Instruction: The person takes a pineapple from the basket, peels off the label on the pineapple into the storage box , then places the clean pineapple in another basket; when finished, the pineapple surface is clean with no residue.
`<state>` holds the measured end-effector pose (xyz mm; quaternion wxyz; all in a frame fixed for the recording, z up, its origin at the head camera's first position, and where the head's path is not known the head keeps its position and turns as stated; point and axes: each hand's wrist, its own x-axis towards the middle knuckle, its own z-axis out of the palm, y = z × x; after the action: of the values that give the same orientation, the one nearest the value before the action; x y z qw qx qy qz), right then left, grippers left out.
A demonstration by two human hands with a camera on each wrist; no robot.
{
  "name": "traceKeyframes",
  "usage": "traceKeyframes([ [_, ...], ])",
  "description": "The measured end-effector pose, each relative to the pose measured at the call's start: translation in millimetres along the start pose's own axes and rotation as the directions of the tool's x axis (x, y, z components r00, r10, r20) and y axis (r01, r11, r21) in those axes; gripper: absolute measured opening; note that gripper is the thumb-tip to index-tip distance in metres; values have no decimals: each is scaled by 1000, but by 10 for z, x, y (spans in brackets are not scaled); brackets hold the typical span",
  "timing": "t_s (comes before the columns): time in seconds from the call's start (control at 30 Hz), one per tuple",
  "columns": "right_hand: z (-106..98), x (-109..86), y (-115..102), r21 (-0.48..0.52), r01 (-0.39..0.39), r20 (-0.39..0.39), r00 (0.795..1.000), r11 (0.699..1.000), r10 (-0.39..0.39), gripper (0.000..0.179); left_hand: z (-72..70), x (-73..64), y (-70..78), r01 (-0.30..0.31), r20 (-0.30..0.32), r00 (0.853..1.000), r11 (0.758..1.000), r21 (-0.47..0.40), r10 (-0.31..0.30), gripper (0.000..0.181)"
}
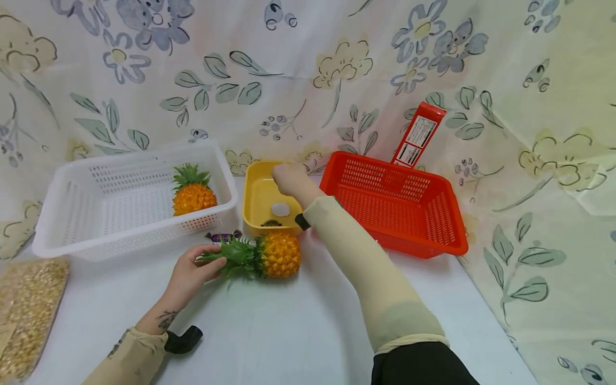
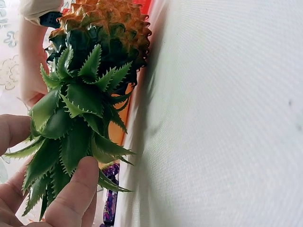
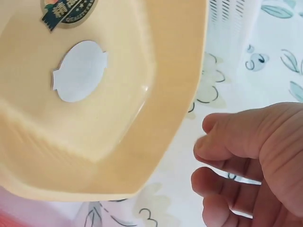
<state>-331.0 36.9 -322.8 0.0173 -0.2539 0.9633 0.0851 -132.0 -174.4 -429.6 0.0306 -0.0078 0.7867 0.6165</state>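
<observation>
An orange pineapple (image 1: 279, 255) with a green crown lies on its side in front of a yellow basin (image 1: 250, 214). My left hand (image 1: 194, 270) grips the leaves of its crown; the left wrist view shows the thumb and fingers around the leaves (image 2: 78, 137). Beyond the basin's far rim is my right hand (image 1: 292, 181), its fingers loosely curled. In the right wrist view that hand (image 3: 255, 161) holds nothing and is apart from the basin wall (image 3: 175, 94). A white oval sticker (image 3: 80, 71) and a dark round label (image 3: 71, 12) are on the basin floor.
Another pineapple (image 1: 194, 199) lies in the white basket (image 1: 120, 235) at left. A red basket (image 1: 414, 247) with an upright tag (image 1: 417, 136) stands at right. A purple wrapped item (image 1: 223, 236) is behind the crown. A bag of kernels (image 1: 33, 310) lies at far left.
</observation>
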Motion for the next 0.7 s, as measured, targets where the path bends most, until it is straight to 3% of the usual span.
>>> traceKeyframes([
  [0.13, 10, -16, 32, 14, -51, 5, 999, 999, 51, 11, 3, -1, 8, 1, 3, 1000, 1000, -10, -1, 43],
  [0.23, 0, -74, 73, 66, -94, -40, 995, 993, 96, 10, 2, 1, 5, -3, 3, 1000, 1000, -8, 3, 43],
  [0.33, -19, -193, 116, 212, -133, -101, 982, 968, 157, 11, 1, 5, 3, -9, 4, 1000, 1000, -4, 9, 42],
  [0.4, -43, -303, 143, 356, -153, -130, 969, 922, 211, 16, 1, 9, 5, -14, 3, 1000, 1000, -4, 14, 42],
  [0.5, -71, -500, 177, 594, -141, -181, 936, 792, 303, 23, -2, 15, 6, -19, 2, 1000, 1000, -6, 19, 42],
  [0.57, -61, -641, 187, 735, -81, -238, 899, 673, 367, 22, -2, 15, 0, -21, 0, 1000, 1000, -6, 21, 42],
  [0.7, 66, -924, 170, 905, 118, -336, 788, 410, 516, 18, 0, 19, -6, -20, 0, 1000, 1000, -12, 20, 42],
])
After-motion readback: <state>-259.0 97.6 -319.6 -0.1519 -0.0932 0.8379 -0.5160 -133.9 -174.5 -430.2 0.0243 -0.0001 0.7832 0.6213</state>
